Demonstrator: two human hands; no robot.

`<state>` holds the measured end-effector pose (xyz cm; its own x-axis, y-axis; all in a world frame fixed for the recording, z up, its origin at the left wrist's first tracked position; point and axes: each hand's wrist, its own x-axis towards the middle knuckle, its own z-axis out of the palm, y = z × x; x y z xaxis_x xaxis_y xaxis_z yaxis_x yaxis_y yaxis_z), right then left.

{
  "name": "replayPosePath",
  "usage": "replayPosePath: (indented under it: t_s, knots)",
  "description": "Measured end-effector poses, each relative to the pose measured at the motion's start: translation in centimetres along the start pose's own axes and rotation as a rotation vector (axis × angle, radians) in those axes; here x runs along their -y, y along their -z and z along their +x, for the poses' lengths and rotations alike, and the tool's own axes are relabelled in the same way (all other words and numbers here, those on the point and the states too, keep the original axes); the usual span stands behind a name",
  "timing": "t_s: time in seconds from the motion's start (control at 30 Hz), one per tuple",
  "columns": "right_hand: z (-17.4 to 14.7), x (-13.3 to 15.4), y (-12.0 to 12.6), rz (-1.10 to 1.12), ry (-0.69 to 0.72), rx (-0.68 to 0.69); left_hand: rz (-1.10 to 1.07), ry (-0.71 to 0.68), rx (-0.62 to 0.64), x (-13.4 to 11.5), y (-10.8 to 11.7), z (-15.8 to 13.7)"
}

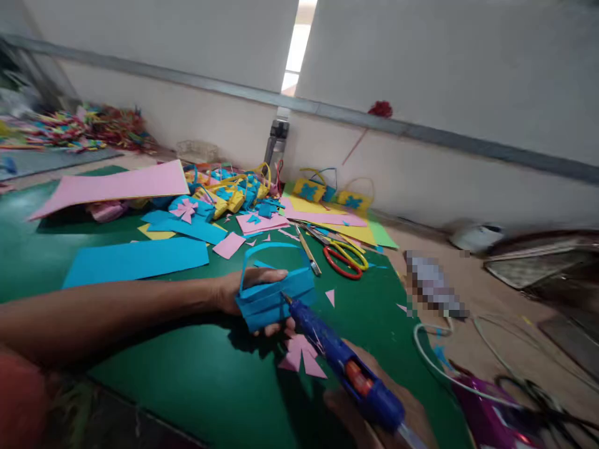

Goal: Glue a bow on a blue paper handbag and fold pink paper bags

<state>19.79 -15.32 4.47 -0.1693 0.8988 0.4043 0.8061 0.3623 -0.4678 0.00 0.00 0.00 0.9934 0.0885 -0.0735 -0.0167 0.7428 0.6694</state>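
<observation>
My left hand (234, 292) is closed around a small blue paper basket (266, 299) with a thin arched handle, holding it tilted above the green table. In my right hand (374, 399) is a blue hot glue gun (327, 343), its nozzle at the near side of the basket. Whether the tip touches the paper I cannot tell. Just under my left fingers lies a pink paper bow cutout (303, 357), partly hidden by the glue gun. Scissors with red and yellow handles (344, 259) and a cutter-like tool (309, 251) rest beyond the basket.
Blue sheets (135, 260) and a large pink sheet (116, 182) lie on the green table (187, 380). A heap of finished paper baskets (234, 193) stands behind, with yellow baskets (354, 198) by the wall. Cords (425, 349) and a purple box (486, 411) are at right.
</observation>
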Motion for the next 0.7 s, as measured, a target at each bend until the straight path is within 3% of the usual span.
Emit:
replayPosePath:
  t_s: [0.33, 0.7]
  knots:
    - [-0.83, -1.04, -0.43, 0.029, 0.002, -0.056, 0.057, -0.039, -0.030, -0.30, -0.38, -0.03]
    - [-0.49, -1.16, 0.04, 0.074, 0.017, -0.008, 0.034, -0.046, 0.016, -0.27, 0.00, 0.22]
